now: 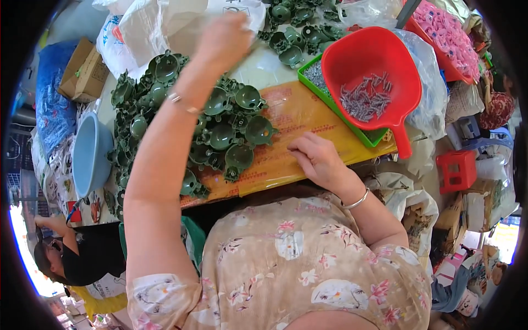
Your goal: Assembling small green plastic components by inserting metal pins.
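My left hand (225,38) is stretched far out over the table, blurred, at the edge of a white plastic bag (165,22). Whether it holds anything is hidden. Under that arm lies a heap of dark green plastic cup-shaped parts (231,132). My right hand (316,159) rests on a yellow printed board (308,115) near the table's front edge, fingers curled in, with nothing visible in them. A silver bangle is on each wrist.
A red scoop (374,60) holding several metal screws sits over a green tray (311,71) of screws. More green parts (297,27) lie behind. A blue bowl (91,154) is left, pink pieces (445,33) and a red stool (456,170) right, another person (77,253) lower left.
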`<action>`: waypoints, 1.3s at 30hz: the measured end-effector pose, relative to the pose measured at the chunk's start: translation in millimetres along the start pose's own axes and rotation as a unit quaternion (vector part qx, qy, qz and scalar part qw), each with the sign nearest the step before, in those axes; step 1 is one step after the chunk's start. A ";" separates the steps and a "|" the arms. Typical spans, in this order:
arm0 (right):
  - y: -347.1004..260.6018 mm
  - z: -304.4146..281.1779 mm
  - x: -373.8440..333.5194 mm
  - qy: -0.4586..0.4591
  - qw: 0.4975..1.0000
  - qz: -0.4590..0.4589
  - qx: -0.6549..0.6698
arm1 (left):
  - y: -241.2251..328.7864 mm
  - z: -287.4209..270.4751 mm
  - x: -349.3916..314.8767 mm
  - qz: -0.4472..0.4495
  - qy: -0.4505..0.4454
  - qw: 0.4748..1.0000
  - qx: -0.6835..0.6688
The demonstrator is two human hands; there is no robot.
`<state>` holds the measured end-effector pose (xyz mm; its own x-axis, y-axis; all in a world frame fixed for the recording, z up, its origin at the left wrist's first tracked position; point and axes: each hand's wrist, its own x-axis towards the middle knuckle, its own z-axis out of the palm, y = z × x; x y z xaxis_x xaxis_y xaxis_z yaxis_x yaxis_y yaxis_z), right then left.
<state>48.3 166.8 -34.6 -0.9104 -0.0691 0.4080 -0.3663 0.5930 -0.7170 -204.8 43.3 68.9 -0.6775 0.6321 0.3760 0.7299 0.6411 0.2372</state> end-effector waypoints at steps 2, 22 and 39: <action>-3.4 1.0 0.7 0.014 0.999 -0.001 0.042 | 10.6 50.6 19.8 0.059 -0.059 0.996 0.028; -24.1 -26.8 14.2 0.127 0.986 0.049 0.099 | 48.0 36.3 -54.5 -0.133 -0.003 0.886 -0.444; -24.2 -5.1 23.0 0.171 0.985 -0.008 0.028 | 90.2 41.7 -121.6 -0.285 -0.068 0.508 -0.810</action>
<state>37.3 155.0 -5.0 -0.7900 0.2008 0.5793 -0.3999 0.5475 -0.7351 -60.3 42.4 7.2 -0.7402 0.6402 -0.2057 -0.5458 -0.3932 0.7399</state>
